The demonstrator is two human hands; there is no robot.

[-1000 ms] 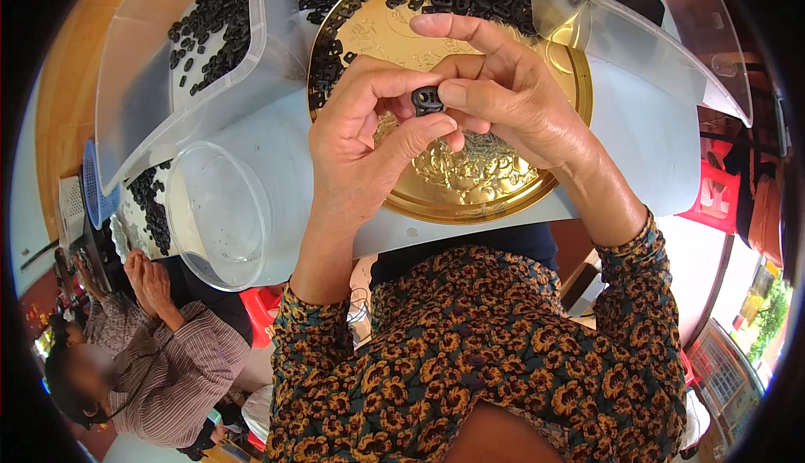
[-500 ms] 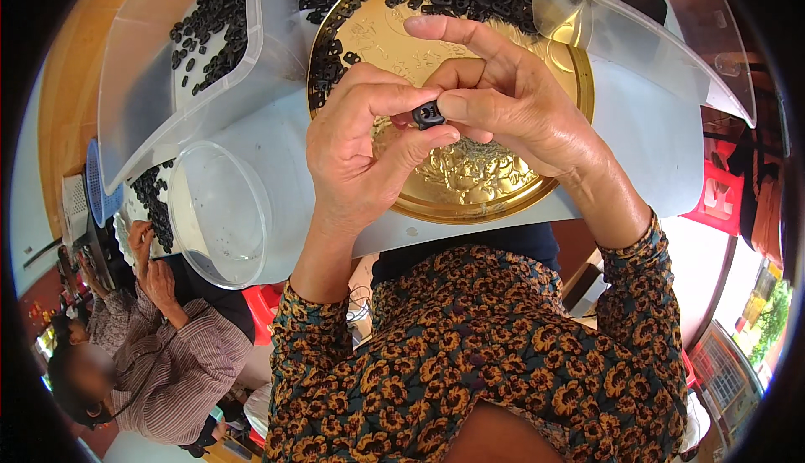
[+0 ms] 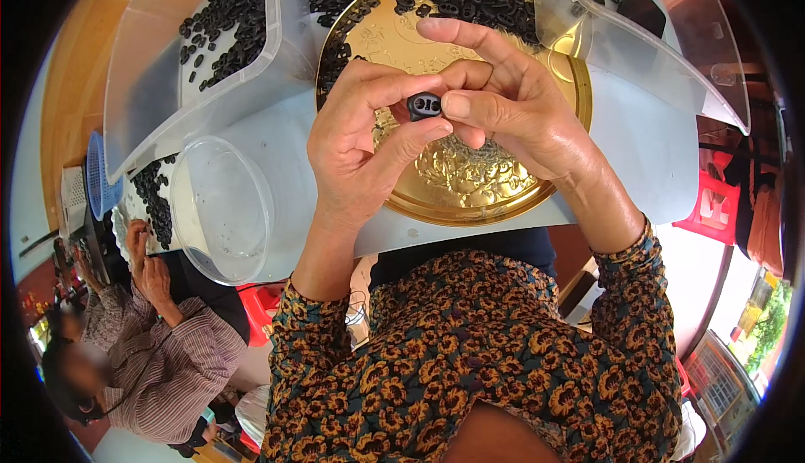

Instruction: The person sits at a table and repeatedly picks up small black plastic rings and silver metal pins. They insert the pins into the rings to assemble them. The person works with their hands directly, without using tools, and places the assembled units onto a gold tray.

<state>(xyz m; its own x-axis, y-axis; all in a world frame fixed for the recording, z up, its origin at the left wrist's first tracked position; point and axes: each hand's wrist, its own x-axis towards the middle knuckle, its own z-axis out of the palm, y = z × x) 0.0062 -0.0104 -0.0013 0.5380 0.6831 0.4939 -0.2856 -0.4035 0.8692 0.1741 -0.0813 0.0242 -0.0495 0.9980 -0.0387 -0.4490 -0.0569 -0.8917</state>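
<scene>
Between the thumb and forefinger of my left hand is a small black two-hole cord lock, its holes facing up. My right hand is closed at the cord lock's right side, thumb tip against it and one finger stretched away to the upper left. What its curled fingers hold behind the thumb is hidden. Both hands are above a round gold embossed tray. Along the tray's far rim lie many black cord lock parts. A small grey heap of what look like metal springs shows partly below my right hand.
A clear plastic bin with black parts stands at the left, another clear bin at the right. A round clear tub sits near the table's left edge. Beyond it, a person in a striped shirt handles black parts.
The cord lock has turned slightly in my fingers, so its holes show more plainly. Both hands keep nearly the same grip. The view has shifted a little.
</scene>
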